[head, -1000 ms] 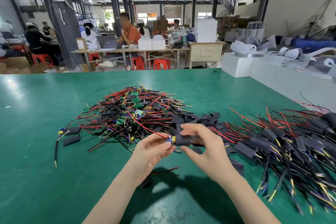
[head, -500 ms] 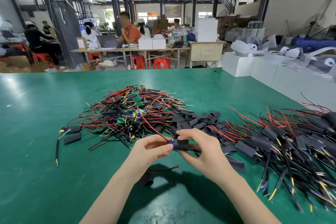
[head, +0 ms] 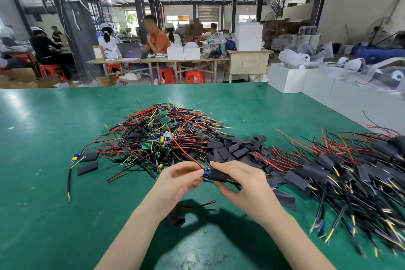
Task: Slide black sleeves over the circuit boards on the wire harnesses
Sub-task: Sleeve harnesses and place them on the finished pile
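Above the green table (head: pixel 43 149), between the unsleeved pile (head: pixel 157 133) and the finished pile (head: pixel 341 173), the right hand (head: pixel 243 182) pinches a black sleeve (head: pixel 218 175) while the left hand (head: pixel 182 178) grips the harness's blue-tipped board end (head: pixel 206 174) — likely steadying it so the sleeve slides on.

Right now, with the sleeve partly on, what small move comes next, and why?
Probably push the black sleeve a little further left with the right hand, while the left hand steadies the harness end: a blue part sticks out of the sleeve's left mouth.
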`<move>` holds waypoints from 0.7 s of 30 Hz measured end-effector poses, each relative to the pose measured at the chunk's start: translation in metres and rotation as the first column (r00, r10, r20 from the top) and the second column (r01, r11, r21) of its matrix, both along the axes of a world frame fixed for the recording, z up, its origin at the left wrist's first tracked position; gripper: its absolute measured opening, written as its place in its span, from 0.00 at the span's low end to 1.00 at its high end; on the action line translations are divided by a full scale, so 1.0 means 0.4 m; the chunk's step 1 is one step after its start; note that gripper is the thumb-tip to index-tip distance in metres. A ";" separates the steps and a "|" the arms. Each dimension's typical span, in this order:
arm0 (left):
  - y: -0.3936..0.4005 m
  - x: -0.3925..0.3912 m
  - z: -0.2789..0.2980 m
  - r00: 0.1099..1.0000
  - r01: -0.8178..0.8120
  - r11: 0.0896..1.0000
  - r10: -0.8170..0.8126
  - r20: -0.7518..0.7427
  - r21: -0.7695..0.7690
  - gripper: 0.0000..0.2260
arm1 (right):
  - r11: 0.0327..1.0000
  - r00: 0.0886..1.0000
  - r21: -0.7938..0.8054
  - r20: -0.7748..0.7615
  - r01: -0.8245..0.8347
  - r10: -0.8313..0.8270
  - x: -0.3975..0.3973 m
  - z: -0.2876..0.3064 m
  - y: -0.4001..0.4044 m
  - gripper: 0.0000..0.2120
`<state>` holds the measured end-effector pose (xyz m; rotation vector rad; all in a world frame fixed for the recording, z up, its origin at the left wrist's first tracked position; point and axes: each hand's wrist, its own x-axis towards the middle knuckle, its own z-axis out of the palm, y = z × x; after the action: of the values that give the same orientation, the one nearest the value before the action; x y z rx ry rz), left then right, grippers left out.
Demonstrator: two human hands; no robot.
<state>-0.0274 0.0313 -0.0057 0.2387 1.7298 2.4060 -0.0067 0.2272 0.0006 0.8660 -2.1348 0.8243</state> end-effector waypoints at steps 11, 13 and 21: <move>0.017 0.006 0.010 0.984 -0.045 0.992 0.064 0.169 -0.114 0.10 | 0.983 0.995 0.159 -0.043 0.093 -0.087 0.006 -0.007 -0.012 0.22; 0.022 0.006 0.014 0.987 -0.102 0.989 0.114 0.117 -0.107 0.11 | 0.965 0.975 0.137 -0.057 0.222 -0.216 0.005 -0.005 -0.010 0.24; 0.024 0.009 -0.005 0.981 -0.188 0.979 0.184 -0.055 -0.077 0.05 | 0.938 0.944 0.109 -0.019 0.328 -0.328 -0.003 -0.026 -0.011 0.25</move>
<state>-0.0236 0.0410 -0.0077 0.1285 1.9474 2.4675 -0.0079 0.2230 -0.0098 0.5382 -2.2600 0.5376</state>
